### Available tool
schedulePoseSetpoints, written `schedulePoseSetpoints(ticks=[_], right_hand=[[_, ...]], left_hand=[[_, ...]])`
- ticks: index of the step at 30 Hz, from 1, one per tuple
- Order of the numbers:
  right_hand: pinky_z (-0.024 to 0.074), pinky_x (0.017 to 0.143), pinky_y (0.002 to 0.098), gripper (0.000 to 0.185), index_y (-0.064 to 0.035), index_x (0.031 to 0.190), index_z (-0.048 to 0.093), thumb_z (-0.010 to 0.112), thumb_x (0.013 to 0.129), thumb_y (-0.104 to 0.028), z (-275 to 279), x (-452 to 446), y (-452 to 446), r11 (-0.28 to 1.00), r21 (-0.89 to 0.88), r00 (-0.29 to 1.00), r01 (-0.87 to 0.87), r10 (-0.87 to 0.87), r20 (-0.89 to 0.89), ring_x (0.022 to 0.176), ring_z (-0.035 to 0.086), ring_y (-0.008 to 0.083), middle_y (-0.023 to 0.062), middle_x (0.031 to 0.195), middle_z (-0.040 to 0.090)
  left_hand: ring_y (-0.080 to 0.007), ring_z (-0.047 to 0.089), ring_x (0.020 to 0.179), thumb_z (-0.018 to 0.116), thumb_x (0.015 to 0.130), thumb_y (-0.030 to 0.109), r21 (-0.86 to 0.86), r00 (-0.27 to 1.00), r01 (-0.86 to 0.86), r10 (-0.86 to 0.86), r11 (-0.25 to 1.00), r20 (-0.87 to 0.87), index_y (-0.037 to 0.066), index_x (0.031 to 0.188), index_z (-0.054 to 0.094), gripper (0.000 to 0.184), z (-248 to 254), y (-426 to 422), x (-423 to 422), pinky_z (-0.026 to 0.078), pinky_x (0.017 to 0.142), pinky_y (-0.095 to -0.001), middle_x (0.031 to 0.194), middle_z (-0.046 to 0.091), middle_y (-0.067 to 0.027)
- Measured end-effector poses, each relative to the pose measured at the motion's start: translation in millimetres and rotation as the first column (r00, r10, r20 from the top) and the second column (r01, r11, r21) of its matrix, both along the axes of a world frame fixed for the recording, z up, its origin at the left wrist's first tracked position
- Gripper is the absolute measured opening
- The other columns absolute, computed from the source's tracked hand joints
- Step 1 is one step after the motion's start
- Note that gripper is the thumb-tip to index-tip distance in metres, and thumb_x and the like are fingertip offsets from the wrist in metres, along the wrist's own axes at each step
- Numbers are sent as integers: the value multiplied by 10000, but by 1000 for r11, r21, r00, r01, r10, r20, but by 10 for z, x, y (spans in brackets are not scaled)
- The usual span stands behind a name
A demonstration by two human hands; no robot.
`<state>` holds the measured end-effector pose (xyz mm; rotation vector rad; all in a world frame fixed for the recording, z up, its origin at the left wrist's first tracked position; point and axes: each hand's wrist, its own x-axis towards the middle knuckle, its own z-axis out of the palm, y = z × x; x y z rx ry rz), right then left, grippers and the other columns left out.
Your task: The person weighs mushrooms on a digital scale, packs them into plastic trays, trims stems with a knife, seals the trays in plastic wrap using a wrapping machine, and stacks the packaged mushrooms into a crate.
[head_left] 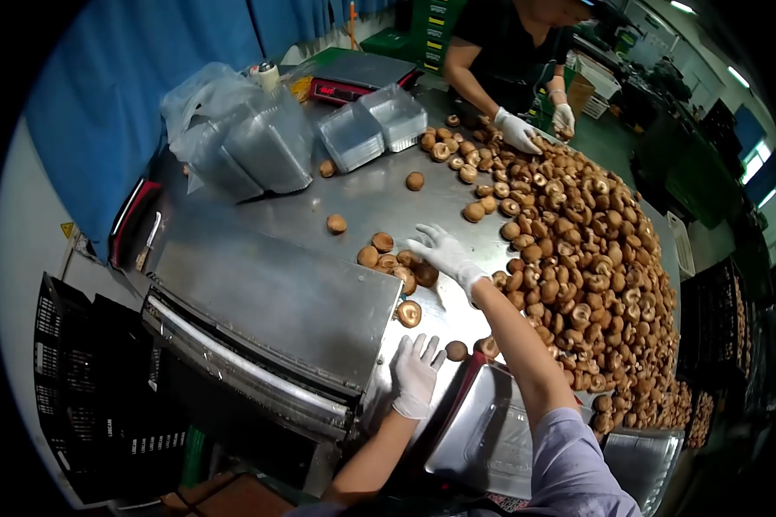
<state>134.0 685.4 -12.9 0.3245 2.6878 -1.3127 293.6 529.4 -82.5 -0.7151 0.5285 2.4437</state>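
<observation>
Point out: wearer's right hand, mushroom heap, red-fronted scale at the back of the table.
Right hand (446, 256): head view, on the back of the white glove.
Mushroom heap (588, 258): head view, on caps near its middle.
Red-fronted scale (355, 68): head view, on its grey platform.

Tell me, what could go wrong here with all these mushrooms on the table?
The big mushroom pile is heaped close to the far-right edge of the metal table, so some might roll off. The open right hand, right beside a small mushroom group, could accidentally knock a few away.
</observation>
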Motion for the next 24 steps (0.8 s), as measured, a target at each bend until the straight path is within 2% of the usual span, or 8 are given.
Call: schedulePoseSetpoints(ticks=[2,8,10,12,18,20,23,24], right_hand=[[261,1095,410,804,-159,1360,439,564,741,-657,-161,-326,-186,975,194,994,-105,107,1,1341,283,356,185,1455,304],[281,1073,485,776,-171,1271,530,625,657,-637,-288,-579,-589,795,485,929,-365,344,134,1325,317,336,145,1424,360],[312,1049,487,654,-145,1143,615,633,660,-585,-381,-554,-511,835,436,939,-336,330,93,1305,349,325,133,1403,393],[415,939,429,515,-113,966,652,660,642,-513,-532,-494,-340,886,376,951,-273,307,-35,1149,486,309,93,1231,549],[473,822,387,441,-82,880,634,675,663,-463,-359,-56,-130,978,203,992,-51,26,127,914,581,312,130,913,644],[486,781,371,435,-74,915,630,673,684,-439,-445,122,-98,950,311,999,-17,7,34,828,617,315,145,847,654],[479,721,310,356,-41,916,606,677,720,-330,-511,339,-44,968,-229,992,106,-86,96,759,615,211,114,771,630],[477,689,291,324,-23,865,598,683,727,-304,-575,395,-12,937,-327,988,123,-85,129,714,583,162,89,732,603]], left_hand=[[-329,360,1280,457,939,350,-23,999,-40,40,999,8,167,1441,157,613,9,45,11,337,1007,-479,1436,262,-163],[-302,422,1210,483,926,354,26,996,-90,89,996,28,217,1377,269,517,-37,165,-95,296,1013,-500,1330,399,-99],[-294,433,1197,486,925,366,137,991,-135,132,981,33,205,1363,310,498,-265,194,-100,305,1012,-503,1325,408,-88],[-315,402,1214,530,894,429,43,993,-120,120,992,5,32,1328,323,623,47,216,-190,356,993,-500,1323,357,-123],[-330,355,1257,531,871,501,119,997,-80,80,990,9,89,1400,221,738,66,230,-300,344,982,-557,1405,260,-124],[-342,342,1266,541,851,544,180,997,-71,74,981,-9,183,1437,112,811,58,200,-313,324,982,-598,1437,186,-146],[-367,306,1291,554,837,562,131,993,-95,85,987,81,231,1425,146,788,131,195,-356,269,1003,-651,1410,247,-152],[-352,213,1345,576,845,505,168,996,-89,87,982,20,173,1399,232,731,184,183,-360,234,1031,-628,1425,262,-120]])
